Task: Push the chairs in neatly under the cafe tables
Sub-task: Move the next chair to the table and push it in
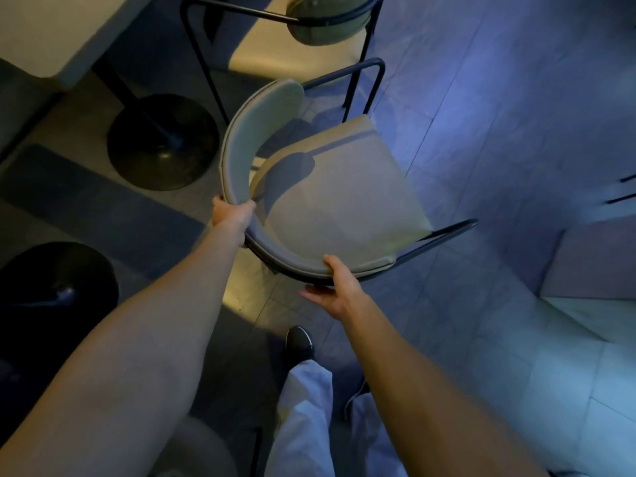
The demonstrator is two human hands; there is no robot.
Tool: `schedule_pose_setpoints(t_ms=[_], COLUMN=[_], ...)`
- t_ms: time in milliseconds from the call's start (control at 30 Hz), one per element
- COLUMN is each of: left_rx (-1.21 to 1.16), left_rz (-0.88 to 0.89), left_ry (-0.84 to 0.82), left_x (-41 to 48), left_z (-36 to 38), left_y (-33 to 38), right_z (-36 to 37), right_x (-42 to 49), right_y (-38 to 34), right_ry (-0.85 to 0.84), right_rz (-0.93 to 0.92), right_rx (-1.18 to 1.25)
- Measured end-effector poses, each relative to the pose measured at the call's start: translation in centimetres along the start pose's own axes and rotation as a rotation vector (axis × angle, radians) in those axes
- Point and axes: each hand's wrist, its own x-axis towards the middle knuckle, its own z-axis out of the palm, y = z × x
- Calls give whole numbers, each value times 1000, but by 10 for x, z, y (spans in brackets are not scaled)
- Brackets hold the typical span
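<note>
A chair [340, 197] with a pale cushioned seat, a curved padded backrest and a black metal frame stands in the middle of the view, turned at an angle on the tiled floor. My left hand [231, 215] grips the left part of the curved backrest. My right hand [339, 287] holds the backrest's near right end, thumb on top and fingers under it. A cafe table [51, 39] with a pale top stands at the upper left on a round black base [161, 142]. A second chair [296, 46] of the same kind stands beyond, at the top.
Another round black table base [58, 294] lies at the left edge. My leg in light trousers and a dark shoe [299, 342] stand just behind the chair. Pale furniture [592, 266] sits at the right edge. Tiled floor spreads to the right.
</note>
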Motion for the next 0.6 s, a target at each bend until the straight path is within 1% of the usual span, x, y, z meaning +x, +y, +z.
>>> schedule_pose_setpoints(t_ms=[100,200,300,467,600], left_rx=[25,72,76,54,-14], left_rz=[-83,-77,-37,32,25], left_ry=[-65,-94,-92,-88,-68], left_x=[11,14,12,4,-12], left_z=[-5,-7,-8,-13,-14], left_y=[13,17,16,5,-23], right_z=[16,25,26,14,-13], right_x=[7,12,10,6,0], right_y=[9,13,12,9,8], right_ry=[22,106,165,155,182], right_rz=[-57,-132,-151,-164,-176], right_rx=[158,219,205,153,92])
